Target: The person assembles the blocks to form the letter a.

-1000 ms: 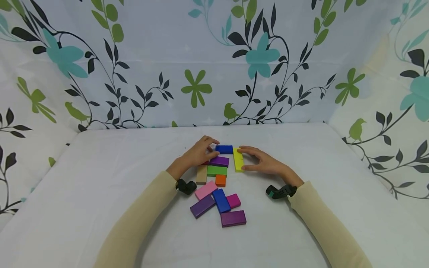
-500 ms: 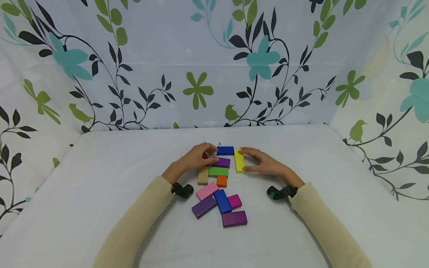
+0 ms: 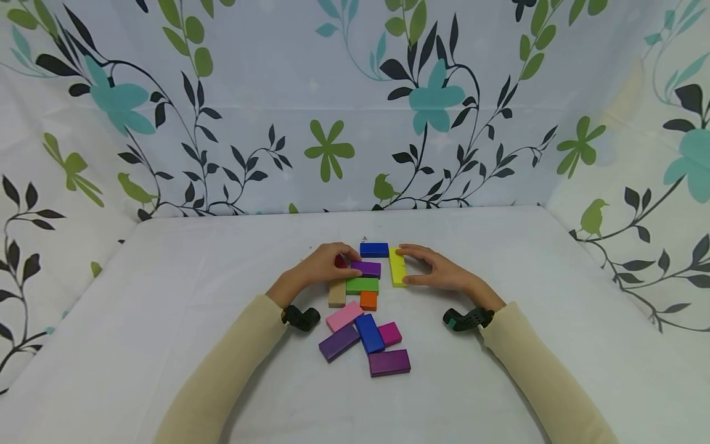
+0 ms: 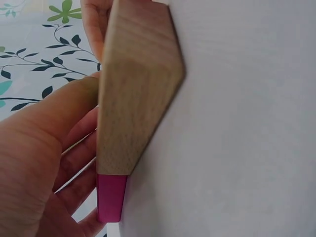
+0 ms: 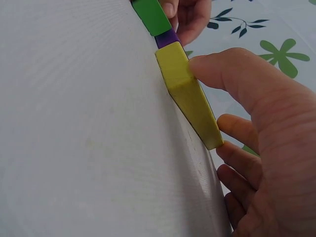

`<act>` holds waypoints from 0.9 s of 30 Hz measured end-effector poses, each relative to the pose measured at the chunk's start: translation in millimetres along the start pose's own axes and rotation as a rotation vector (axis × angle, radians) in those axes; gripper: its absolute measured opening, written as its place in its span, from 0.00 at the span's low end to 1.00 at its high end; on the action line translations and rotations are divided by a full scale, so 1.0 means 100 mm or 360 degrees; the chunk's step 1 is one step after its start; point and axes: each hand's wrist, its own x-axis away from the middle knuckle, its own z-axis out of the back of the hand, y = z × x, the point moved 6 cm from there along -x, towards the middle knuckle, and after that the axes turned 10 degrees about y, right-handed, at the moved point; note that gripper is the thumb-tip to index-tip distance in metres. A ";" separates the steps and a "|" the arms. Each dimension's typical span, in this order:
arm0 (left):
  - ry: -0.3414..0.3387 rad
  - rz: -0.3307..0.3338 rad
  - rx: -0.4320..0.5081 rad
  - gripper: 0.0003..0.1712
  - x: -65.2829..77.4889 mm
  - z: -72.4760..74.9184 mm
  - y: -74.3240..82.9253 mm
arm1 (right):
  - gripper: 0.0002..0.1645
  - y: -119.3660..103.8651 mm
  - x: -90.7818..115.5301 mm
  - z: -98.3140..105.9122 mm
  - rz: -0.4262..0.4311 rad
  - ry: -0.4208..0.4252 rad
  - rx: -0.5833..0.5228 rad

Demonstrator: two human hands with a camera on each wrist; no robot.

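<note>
Thumb and forefinger of the right hand (image 3: 440,270) hold the yellow block (image 3: 397,268), thumb against its right side towards the near end, forefinger at the far end. It lies on the white table (image 3: 194,277), pointing away from the person, just beside the far blue block (image 3: 374,250). The left hand (image 3: 326,264) bends over the red block (image 3: 340,262), its thumb touching the purple block (image 3: 368,269); whether its fingers pinch either one cannot be told. Nearer the person lies the green block (image 3: 362,285), with the wooden block (image 3: 336,295) at its left end and the orange block (image 3: 368,301) along its near edge. Closer again is a loose cluster: the pink block (image 3: 344,316), dark violet block (image 3: 339,342), near blue block (image 3: 370,333), magenta block (image 3: 391,333) and plum block (image 3: 389,362). Behind the table hangs a leaf-patterned cloth (image 3: 326,148)
</note>
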 end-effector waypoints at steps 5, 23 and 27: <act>0.0004 0.0004 0.0005 0.20 0.02 0.01 -0.03 | 0.39 0.01 0.00 0.00 -0.0007 0.0003 -0.0010; 0.0079 0.0035 -0.0056 0.21 0.22 0.14 -0.08 | 0.39 0.03 0.01 0.01 0.0007 0.0005 -0.0023; 0.0116 0.0048 -0.0084 0.21 0.27 0.18 -0.08 | 0.39 0.01 0.00 0.01 0.0013 0.0002 -0.0015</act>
